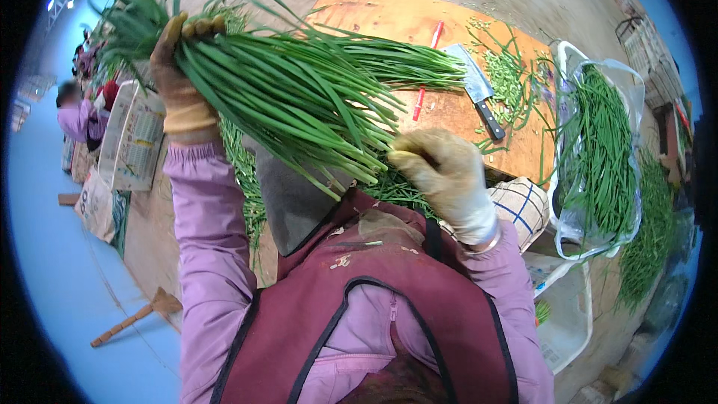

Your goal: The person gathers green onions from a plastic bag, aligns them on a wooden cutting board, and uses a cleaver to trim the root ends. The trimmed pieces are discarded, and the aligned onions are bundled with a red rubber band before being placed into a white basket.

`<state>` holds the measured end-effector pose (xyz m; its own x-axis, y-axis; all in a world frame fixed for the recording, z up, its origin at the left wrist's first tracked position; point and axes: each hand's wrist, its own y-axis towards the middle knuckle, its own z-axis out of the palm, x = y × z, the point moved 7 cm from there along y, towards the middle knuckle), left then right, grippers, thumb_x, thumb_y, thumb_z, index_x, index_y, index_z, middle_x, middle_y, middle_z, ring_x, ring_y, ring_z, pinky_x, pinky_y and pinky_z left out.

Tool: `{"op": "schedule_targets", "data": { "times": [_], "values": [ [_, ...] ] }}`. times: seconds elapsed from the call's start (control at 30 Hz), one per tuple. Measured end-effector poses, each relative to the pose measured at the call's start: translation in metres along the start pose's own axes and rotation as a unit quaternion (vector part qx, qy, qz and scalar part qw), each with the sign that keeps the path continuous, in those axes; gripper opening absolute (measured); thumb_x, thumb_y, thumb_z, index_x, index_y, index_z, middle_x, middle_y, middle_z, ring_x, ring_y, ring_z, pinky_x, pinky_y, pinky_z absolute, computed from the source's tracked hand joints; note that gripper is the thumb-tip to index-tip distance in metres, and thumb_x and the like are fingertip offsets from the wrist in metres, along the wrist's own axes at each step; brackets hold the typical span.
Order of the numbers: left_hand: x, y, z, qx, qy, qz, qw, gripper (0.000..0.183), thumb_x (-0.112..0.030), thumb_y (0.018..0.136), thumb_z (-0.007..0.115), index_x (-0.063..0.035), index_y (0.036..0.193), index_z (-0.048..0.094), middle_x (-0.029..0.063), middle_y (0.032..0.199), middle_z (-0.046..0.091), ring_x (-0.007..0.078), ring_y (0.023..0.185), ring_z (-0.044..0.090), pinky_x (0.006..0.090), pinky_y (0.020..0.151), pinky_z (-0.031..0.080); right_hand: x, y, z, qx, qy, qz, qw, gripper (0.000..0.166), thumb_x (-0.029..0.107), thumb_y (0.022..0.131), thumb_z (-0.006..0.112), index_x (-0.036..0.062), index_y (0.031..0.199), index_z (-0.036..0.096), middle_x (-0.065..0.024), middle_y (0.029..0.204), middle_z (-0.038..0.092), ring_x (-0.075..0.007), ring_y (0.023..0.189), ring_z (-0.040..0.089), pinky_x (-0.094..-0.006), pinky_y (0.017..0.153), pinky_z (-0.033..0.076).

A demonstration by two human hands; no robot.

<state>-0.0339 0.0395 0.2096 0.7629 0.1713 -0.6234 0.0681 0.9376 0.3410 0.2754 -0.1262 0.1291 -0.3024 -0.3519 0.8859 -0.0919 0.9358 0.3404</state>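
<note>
My left hand, in a stained glove, grips a thick bunch of garlic chives near its leafy end. The pale stem ends fan out to the right, above my lap. At those ends is my gloved right hand, blurred, with thumb and fingertips drawn together; whether a stem is between them is hidden. Beyond the bunch, more garlic chives lie on a wooden board, above a red strip. A cleaver with a black handle rests beside their stem ends, next to chopped stem pieces.
To the right stands a white crate lined with clear plastic and filled with chives. Another pale bin is below it. Loose greens lie farther right. At left are a white basket and a person in purple.
</note>
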Motion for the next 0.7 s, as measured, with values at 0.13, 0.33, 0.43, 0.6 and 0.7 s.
{"op": "schedule_targets", "data": {
  "times": [0.13,0.33,0.43,0.6,0.7],
  "values": [
    [-0.016,-0.034,0.019,-0.05,0.065,0.117,0.99,0.015,-0.014,0.09,0.06,-0.0021,0.081,0.06,0.0072,0.074,0.059,0.0225,0.08,0.062,0.0464,0.091,0.051,0.017,0.016,0.031,-0.052,-0.248,-0.12,0.96,0.032,0.037,0.083,0.067,0.0082,0.071,0.058,-0.0135,0.064,0.056,-0.0338,0.062,0.059,-0.0443,0.057,0.045],
    [-0.019,-0.093,0.041,0.001,0.039,0.162,0.986,0.016,-0.016,0.093,0.056,-0.0027,0.088,0.062,0.0068,0.08,0.066,0.022,0.087,0.064,0.0406,0.093,0.05,0.001,0.004,0.029,-0.05,-0.059,-0.049,0.996,0.023,0.026,0.081,0.07,0.0033,0.076,0.067,-0.014,0.068,0.061,-0.0335,0.065,0.06,-0.0415,0.057,0.046],
    [-0.015,-0.114,0.022,-0.066,0.03,0.207,0.976,0.015,-0.016,0.093,0.056,-0.0045,0.088,0.064,0.0028,0.077,0.064,0.0185,0.083,0.062,0.0398,0.093,0.049,-0.011,-0.002,0.032,-0.037,0.007,-0.016,0.999,0.021,0.022,0.082,0.069,0.0024,0.076,0.067,-0.0133,0.065,0.06,-0.0341,0.06,0.058,-0.0421,0.055,0.046],
    [0.0,-0.134,0.022,-0.027,-0.011,0.193,0.981,0.01,-0.016,0.09,0.061,-0.0061,0.092,0.06,0.0004,0.075,0.06,0.0162,0.081,0.06,0.0396,0.094,0.049,-0.014,-0.022,0.031,0.004,-0.226,-0.066,0.972,0.021,0.023,0.08,0.067,0.0051,0.07,0.062,-0.0129,0.062,0.057,-0.0341,0.058,0.058,-0.0443,0.054,0.045],
    [0.009,-0.14,0.015,-0.018,-0.004,0.171,0.985,0.015,-0.014,0.086,0.064,-0.009,0.088,0.05,-0.0014,0.07,0.05,0.0154,0.076,0.054,0.0418,0.093,0.047,-0.026,-0.035,0.035,0.013,-0.293,-0.061,0.954,0.022,0.024,0.078,0.066,0.0081,0.065,0.059,-0.0135,0.061,0.057,-0.0333,0.057,0.058,-0.0443,0.053,0.045]
  ]
}}
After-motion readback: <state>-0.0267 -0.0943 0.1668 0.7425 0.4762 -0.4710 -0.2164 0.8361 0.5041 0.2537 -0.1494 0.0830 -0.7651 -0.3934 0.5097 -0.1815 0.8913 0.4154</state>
